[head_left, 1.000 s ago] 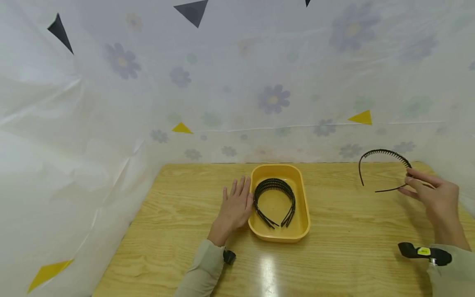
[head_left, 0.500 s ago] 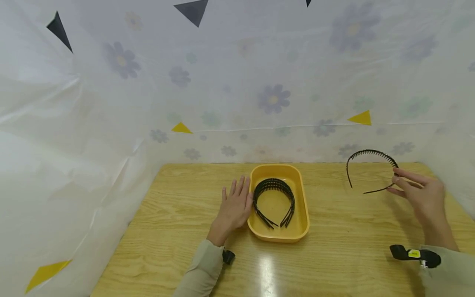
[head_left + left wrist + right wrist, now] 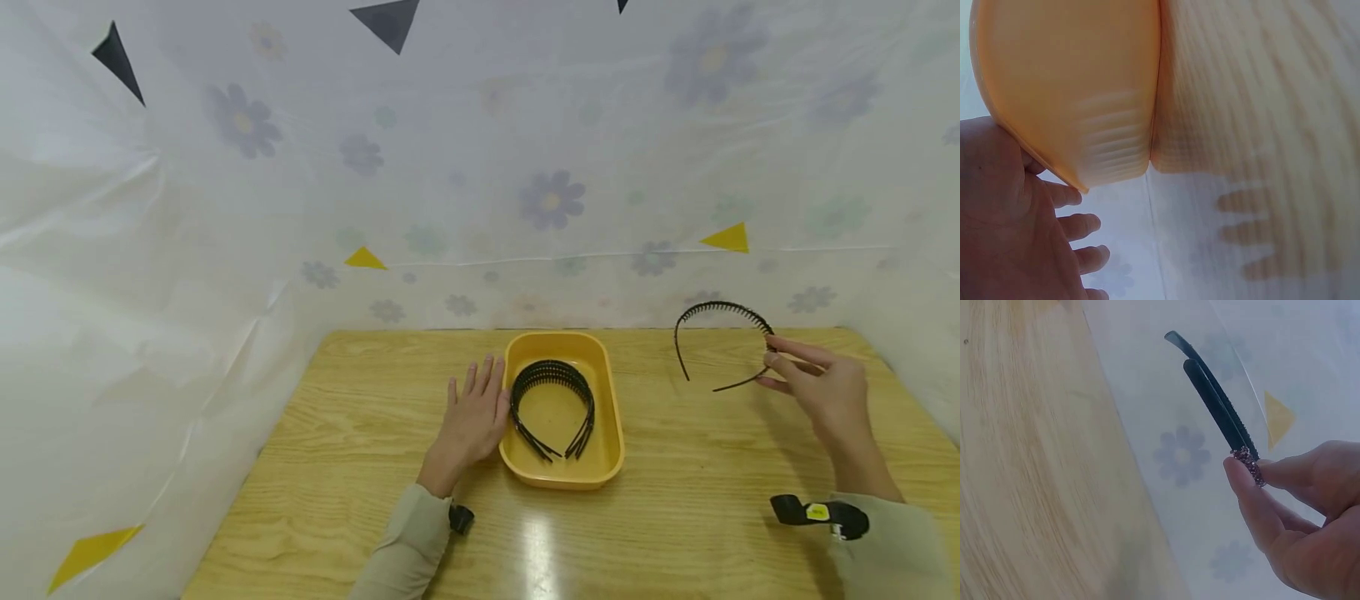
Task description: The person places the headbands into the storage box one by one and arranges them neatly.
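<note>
My right hand [image 3: 828, 392] pinches a black toothed headband [image 3: 720, 306] by its right side, raised over the right part of the table. In the right wrist view, thumb and fingertips hold the headband [image 3: 1213, 403] at a sparkly, glittery patch. A yellow plastic tub [image 3: 617, 417] stands at the middle of the table. Several black headbands [image 3: 553, 371] lie nested inside it, their ends toward me. Against the tub's left wall rests my left hand [image 3: 474, 421], fingers extended. From the left wrist, the tub's side [image 3: 1072, 81] shows with the hand at its rim.
The wooden table [image 3: 360, 417] ends at a white flowered sheet [image 3: 450, 183] that hangs behind and at the sides. Yellow triangles [image 3: 367, 258] and dark triangles [image 3: 388, 25] mark the sheet. Each wrist carries a black camera mount [image 3: 817, 514].
My right hand has moved left with the headband, closer to the tub. The left hand and the tub have stayed in place.
</note>
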A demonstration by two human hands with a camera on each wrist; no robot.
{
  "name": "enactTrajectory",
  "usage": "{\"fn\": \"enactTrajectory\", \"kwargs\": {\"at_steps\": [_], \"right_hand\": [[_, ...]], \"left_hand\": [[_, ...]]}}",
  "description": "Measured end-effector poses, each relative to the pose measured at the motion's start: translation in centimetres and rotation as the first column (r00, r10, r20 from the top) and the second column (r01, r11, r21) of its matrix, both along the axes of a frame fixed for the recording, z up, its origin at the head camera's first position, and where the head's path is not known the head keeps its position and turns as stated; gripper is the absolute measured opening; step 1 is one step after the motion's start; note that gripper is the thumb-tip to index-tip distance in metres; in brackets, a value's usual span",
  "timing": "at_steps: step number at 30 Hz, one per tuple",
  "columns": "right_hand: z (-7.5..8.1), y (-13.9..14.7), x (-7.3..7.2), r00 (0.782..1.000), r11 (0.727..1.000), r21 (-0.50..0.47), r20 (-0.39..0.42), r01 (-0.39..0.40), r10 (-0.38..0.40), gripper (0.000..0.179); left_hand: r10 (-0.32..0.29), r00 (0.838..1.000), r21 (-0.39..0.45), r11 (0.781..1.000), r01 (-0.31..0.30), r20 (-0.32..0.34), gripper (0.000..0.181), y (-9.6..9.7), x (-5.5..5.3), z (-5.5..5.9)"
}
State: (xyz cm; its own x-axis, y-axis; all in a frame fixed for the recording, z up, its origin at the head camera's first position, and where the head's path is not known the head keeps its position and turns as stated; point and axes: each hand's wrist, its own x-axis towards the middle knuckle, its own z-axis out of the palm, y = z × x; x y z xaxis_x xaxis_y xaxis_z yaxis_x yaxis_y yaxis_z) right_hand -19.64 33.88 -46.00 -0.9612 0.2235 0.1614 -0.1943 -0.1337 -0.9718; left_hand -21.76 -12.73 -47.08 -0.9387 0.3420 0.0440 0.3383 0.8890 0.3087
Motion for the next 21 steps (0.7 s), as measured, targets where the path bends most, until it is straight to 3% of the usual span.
{"fn": "enactTrajectory", "kwargs": {"at_steps": [15,21], "right_hand": [[0.9,-2.3,-0.2,0.997,0.995,0.088,-0.045,-0.052,0.056,0.033],[1.1,-3.5,-0.2,0.993,0.995,0.057,-0.083,-0.080,0.085,0.031]], "left_hand": [[0.006,1.000,-0.009,1.000,-0.006,0.007,0.060,-0.1,0.1,-0.1],[0.005,1.000,-0.005,1.000,-0.005,0.001,0.060,-0.1,0.1,-0.2]]}}
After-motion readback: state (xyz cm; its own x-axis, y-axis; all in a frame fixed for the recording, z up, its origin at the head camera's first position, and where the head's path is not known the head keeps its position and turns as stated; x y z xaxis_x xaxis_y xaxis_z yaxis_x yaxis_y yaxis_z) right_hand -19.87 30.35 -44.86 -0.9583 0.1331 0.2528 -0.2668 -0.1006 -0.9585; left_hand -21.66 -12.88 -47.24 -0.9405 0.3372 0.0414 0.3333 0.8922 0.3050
